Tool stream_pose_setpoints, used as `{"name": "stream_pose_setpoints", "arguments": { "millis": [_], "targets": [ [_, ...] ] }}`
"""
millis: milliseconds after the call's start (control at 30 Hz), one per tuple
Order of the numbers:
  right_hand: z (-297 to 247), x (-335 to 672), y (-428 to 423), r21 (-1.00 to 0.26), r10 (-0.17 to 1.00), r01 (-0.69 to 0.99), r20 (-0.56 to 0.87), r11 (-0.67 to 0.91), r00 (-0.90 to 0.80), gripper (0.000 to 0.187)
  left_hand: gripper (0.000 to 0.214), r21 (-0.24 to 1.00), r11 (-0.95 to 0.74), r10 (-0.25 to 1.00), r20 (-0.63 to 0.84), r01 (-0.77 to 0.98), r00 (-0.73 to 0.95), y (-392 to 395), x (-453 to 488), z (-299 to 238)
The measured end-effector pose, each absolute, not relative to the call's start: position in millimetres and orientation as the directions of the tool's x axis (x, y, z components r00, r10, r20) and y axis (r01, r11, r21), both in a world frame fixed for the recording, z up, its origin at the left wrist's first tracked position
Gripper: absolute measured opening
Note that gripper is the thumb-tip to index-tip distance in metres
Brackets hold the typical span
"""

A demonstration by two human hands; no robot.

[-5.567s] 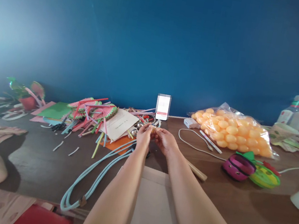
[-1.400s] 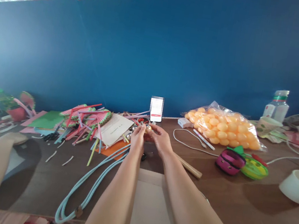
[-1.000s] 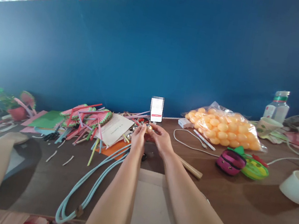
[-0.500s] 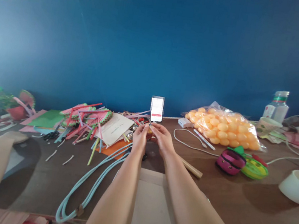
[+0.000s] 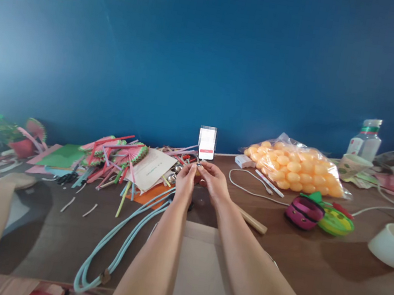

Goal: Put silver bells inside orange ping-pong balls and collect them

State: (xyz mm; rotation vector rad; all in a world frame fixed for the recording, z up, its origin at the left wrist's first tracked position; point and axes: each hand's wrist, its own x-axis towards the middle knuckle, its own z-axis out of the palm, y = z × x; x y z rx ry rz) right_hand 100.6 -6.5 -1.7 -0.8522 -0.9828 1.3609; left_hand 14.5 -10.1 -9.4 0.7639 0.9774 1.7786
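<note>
Brown tabletop (image 5: 312,270) bears a bag (image 5: 284,139) of orange balls (image 5: 294,167); fingers (image 5: 207,168) pinch something small (image 5: 199,165), possibly metallic.

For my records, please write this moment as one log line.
left hand: pinches small item; right hand: pinches same item; item: mostly hidden; phone: beyond hands

Legible text: none. Head view taken as a dial. Phone (image 5: 207,143) near the centre: upper screen pixelated, red bar (image 5: 206,151) lower down too small for the observer to read. White paper (image 5: 153,171) toward 8 o'clock: a few dark printed marks, undecipherable. Bottle (image 5: 367,142) just short of 3 o'clock: white-and-red label (image 5: 354,146), wording unresolved
</note>
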Motion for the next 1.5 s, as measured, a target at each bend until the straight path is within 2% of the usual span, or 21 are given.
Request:
{"name": "stream_pose_setpoints", "arguments": {
  "millis": [367,633,933,1500],
  "targets": [
    [0.2,104.6,-5.3,-0.84,0.994,-0.532,-0.081,-0.107,-0.073,0.033,0.039,0.869,-0.208,0.938,0.047,-0.449,-0.343,-10.5,15.3,-7.4],
    [0.4,106.3,-4.7,-0.832,0.992,-0.542,-0.068,-0.115,-0.105,0.032,0.038,0.871,-0.239,0.94,0.097,-0.429,-0.326,-11.8,15.8,-7.7],
    [-1.0,104.9,-4.0,-0.83,0.992,-0.545,-0.083,-0.122,-0.097,0.026,0.039,0.881,-0.211,0.951,0.086,-0.423,-0.297,-11.5,15.1,-8.9],
    [-5.3,104.9,-1.2,-0.841,0.992,-0.527,-0.076,-0.119,-0.103,0.033,0.038,0.892,-0.207,0.948,0.082,-0.401,-0.306,-12.1,15.6,-9.1]
  ]
}}
